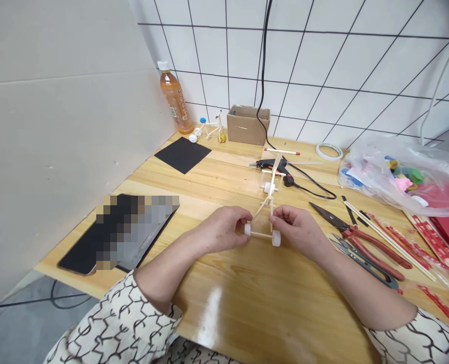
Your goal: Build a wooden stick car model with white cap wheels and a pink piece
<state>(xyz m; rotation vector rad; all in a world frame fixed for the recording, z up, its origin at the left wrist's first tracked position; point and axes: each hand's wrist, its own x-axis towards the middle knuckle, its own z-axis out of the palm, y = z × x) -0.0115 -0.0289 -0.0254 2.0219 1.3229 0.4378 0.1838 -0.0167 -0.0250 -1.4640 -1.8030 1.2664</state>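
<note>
I have the left hand drawn in narrow around the near left corner of the frame, at the left wheel; whether its fingertips grip stick or wheel I can't tell. My right hand pinches the right-hand stick between thumb and finger, just above the right wheel. The frame sits between both hands, over the near middle of the table, with a third wheel further from me and a red-tipped crossbar at its far end. Taking the frame as my clock centre, the glue gun lies just behind it at 12, its black cable hanging down the tiled wall. The open box stands near 11, with a small stick model left of it. At 10 I have the black card, and beyond it the upright bottle. Two dark slabs lie at 9, partly pixelated. The tape roll is near 1, and the clear bag of coloured bits at 2. Loose sticks lie at 3, with the pliers and snips toward 4.
</note>
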